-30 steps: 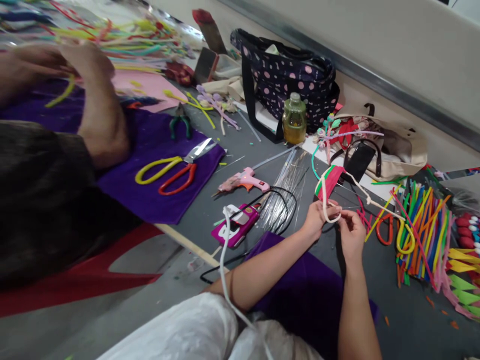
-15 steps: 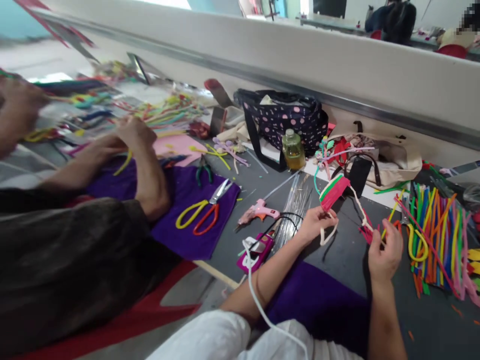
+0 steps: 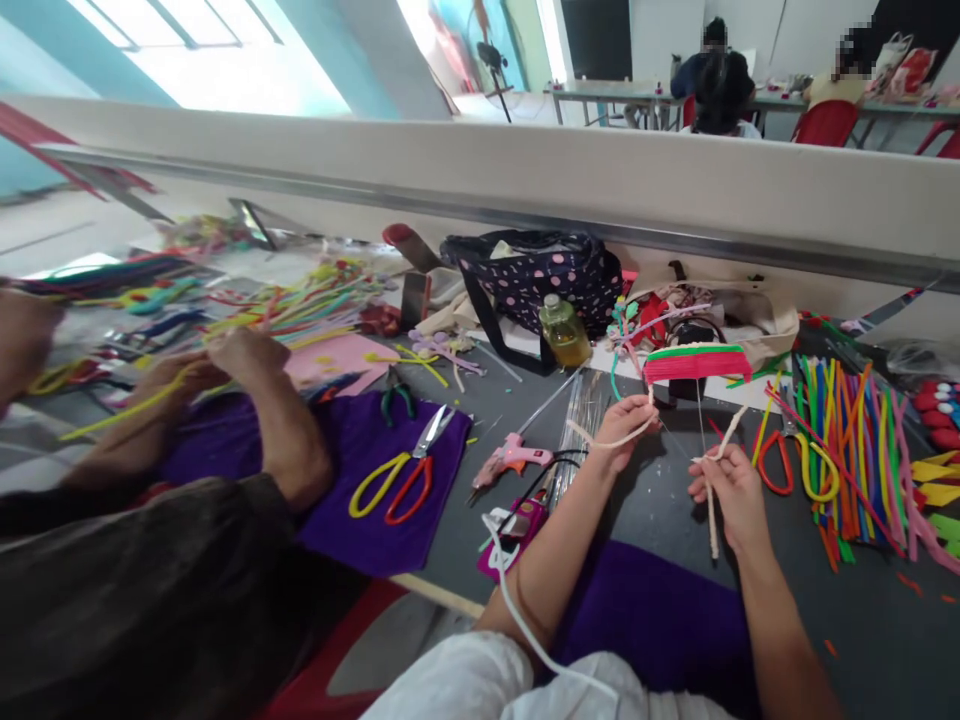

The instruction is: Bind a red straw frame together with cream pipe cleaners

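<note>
In the head view, a striped pipe-cleaner piece [image 3: 699, 368], pink with a green and a cream edge, is held up above the grey table. My left hand [image 3: 628, 432] is closed in a pinch below its left end, on a cream pipe cleaner [image 3: 611, 441] whose tail loops back over the wrist. Lower and to the right, my right hand [image 3: 729, 492] pinches another cream pipe cleaner [image 3: 713, 530], bent, with one end up and one hanging down. A thin wire runs between the piece and the right fingertips.
Left of my arm lie a pink glue gun [image 3: 510, 462], clear sticks and scissors [image 3: 409, 465] on purple cloth. Colourful pipe cleaners [image 3: 862, 450] and more scissors [image 3: 795, 450] are at right. A bottle [image 3: 564, 335] and dotted bag [image 3: 540, 275] stand behind. A co-worker's hands [image 3: 247, 355] work at left.
The striped piece has turned broadside and level. My right hand has moved left and down, now pinching the bent cream pipe cleaner. The camera view has tilted up. The co-worker's yellow pipe cleaner has swung left.
</note>
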### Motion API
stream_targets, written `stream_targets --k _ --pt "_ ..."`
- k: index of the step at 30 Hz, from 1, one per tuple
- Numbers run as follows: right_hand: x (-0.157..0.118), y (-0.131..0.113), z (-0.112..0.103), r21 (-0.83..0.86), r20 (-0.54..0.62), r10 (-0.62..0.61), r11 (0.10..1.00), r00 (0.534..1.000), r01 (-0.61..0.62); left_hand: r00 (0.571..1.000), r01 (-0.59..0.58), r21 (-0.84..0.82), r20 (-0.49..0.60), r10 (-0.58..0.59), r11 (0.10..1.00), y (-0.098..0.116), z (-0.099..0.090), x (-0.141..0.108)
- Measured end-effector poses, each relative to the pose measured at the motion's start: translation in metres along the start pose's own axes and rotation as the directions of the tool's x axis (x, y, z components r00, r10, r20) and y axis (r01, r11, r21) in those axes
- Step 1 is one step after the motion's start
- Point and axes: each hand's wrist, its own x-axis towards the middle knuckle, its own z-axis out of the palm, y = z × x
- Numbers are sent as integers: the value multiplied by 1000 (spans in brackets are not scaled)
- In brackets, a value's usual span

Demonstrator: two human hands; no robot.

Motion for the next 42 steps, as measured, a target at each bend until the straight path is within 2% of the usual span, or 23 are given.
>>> stream_targets --k 5,11,17,24,30,32,42 --pt "5 30 6 102 -103 11 995 995 -1 995 102 -188 5 -102 977 -16 -7 4" --pt "7 37 5 110 -110 -6 994 994 18 983 167 -350 -15 -184 922 -22 -8 1" --pt "3 47 9 67 -97 16 998 995 -10 957 289 -410 102 -272 865 -26 -3 -5" --pt "5 56 12 -9 -67 61 998 996 -62 959 282 -396 107 -261 874 -25 -7 -8" --pt "1 53 14 -54 -12 58 997 998 -58 971 222 -362 2 -238 905 -28 -13 -4" --pt "-1 50 14 -68 -4 51 996 999 -51 974 210 -365 -4 -227 907 -28 -13 -5" --pt "-7 36 10 -81 28 73 994 997 -70 964 225 -390 225 -145 893 -17 -2 -11"
